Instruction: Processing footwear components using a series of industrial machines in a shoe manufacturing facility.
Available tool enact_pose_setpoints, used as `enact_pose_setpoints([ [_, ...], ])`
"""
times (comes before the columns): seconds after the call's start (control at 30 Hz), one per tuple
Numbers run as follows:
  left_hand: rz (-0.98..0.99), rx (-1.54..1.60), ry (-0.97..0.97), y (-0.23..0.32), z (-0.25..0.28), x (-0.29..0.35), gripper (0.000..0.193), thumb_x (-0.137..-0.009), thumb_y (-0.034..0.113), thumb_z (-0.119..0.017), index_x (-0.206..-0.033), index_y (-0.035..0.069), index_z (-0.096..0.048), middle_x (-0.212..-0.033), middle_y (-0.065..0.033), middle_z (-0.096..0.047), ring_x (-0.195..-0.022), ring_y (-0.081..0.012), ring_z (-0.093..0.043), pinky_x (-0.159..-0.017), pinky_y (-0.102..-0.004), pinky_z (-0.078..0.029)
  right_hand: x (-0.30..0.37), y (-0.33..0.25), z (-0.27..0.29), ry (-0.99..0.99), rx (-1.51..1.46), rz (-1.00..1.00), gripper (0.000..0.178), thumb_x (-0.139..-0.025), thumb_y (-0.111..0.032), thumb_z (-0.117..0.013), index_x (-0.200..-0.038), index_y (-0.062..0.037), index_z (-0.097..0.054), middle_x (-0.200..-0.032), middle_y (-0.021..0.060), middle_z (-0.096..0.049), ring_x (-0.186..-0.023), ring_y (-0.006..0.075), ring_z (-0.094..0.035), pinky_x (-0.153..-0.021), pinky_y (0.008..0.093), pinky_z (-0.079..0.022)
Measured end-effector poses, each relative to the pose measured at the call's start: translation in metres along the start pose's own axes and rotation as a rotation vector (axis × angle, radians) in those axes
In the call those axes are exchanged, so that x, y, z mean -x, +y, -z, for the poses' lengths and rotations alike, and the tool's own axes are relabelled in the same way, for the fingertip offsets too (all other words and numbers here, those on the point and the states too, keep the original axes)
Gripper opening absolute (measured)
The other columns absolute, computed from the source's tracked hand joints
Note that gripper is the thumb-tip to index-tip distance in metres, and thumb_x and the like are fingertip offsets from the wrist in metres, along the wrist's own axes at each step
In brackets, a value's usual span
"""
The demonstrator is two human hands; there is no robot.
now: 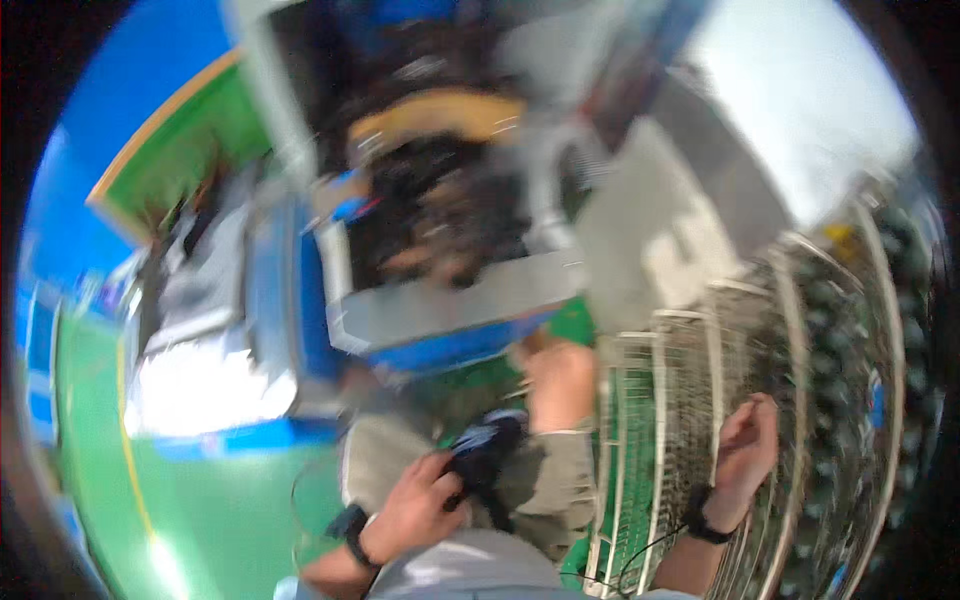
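My left hand (418, 500) is low in the middle, its fingers curled at the edge of a soft-looking black thing (487, 452) with pale markings. That thing lies over my lap between beige trouser legs (552, 492); blur hides its exact kind. Off to the right, my right hand (746, 442) hangs in front of a white wire rack (660, 420), fingers loosely bent and nothing visible in them. Black bands circle both wrists. Ahead stands a pale-rimmed blue bin (440, 318) with dark, blurred contents.
Wire shelving or baskets (790, 350) filled with many dark pieces curve along the right. At left, a blue container (270, 290) stands beside a bright white surface (205, 390). The green floor (240, 510) carries a yellow line. Thin cables run near both wrists.
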State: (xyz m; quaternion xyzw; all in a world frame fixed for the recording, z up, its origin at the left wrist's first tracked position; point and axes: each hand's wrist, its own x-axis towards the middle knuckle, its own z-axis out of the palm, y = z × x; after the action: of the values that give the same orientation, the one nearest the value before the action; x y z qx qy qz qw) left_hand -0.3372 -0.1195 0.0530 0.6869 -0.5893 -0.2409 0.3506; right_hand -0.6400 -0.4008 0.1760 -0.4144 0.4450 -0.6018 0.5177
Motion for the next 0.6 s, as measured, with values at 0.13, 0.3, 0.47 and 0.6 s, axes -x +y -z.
enact_pose_setpoints([
  [0.13, -0.179, -0.093, 0.0, -0.019, -0.016, -0.001, 0.026, -0.072, 0.013, -0.072, -0.09, -0.002, -0.059, -0.135, -0.0334, -0.047, -0.131, -0.0498, -0.045, -0.112, -0.0538, -0.04, 0.089, 0.15, -0.099, -1.056, 0.713, 0.112, 0.021, -0.096, -0.012, -0.062, -0.113, -0.0035, -0.071, -0.11, 0.0113, -0.072, -0.096, 0.0255, -0.067, -0.087, 0.0376, -0.052],
  [0.3, -0.108, -0.075, 0.006, -0.036, -0.006, 0.018, 0.021, -0.089, 0.012, -0.055, -0.102, -0.004, -0.055, -0.133, -0.0327, -0.048, -0.131, -0.0479, -0.046, -0.109, -0.0479, -0.043, 0.151, 0.189, -0.151, -1.503, 0.746, 0.357, 0.025, -0.091, -0.004, -0.061, -0.114, 0.0009, -0.069, -0.109, 0.0165, -0.07, -0.1, 0.038, -0.061, -0.091, 0.0444, -0.05],
  [0.47, -0.018, -0.088, 0.033, -0.055, -0.051, 0.051, 0.028, -0.091, 0.015, -0.053, -0.111, -0.005, -0.054, -0.136, -0.0332, -0.049, -0.131, -0.0476, -0.047, -0.108, -0.048, -0.045, 0.157, 0.185, -0.146, -1.814, 0.823, 0.461, 0.031, -0.084, -0.006, -0.066, -0.114, 0.0029, -0.069, -0.105, 0.0159, -0.066, -0.101, 0.0373, -0.058, -0.092, 0.0449, -0.048],
  [0.6, -0.044, -0.184, 0.047, -0.046, -0.047, 0.039, 0.033, -0.087, 0.017, -0.055, -0.113, -0.002, -0.055, -0.136, -0.0329, -0.05, -0.131, -0.0477, -0.049, -0.107, -0.0464, -0.047, 0.143, 0.196, -0.146, -1.709, 0.983, 0.174, 0.027, -0.082, -0.009, -0.068, -0.107, 0.0001, -0.074, -0.106, 0.016, -0.064, -0.104, 0.0372, -0.057, -0.093, 0.0428, -0.046],
])
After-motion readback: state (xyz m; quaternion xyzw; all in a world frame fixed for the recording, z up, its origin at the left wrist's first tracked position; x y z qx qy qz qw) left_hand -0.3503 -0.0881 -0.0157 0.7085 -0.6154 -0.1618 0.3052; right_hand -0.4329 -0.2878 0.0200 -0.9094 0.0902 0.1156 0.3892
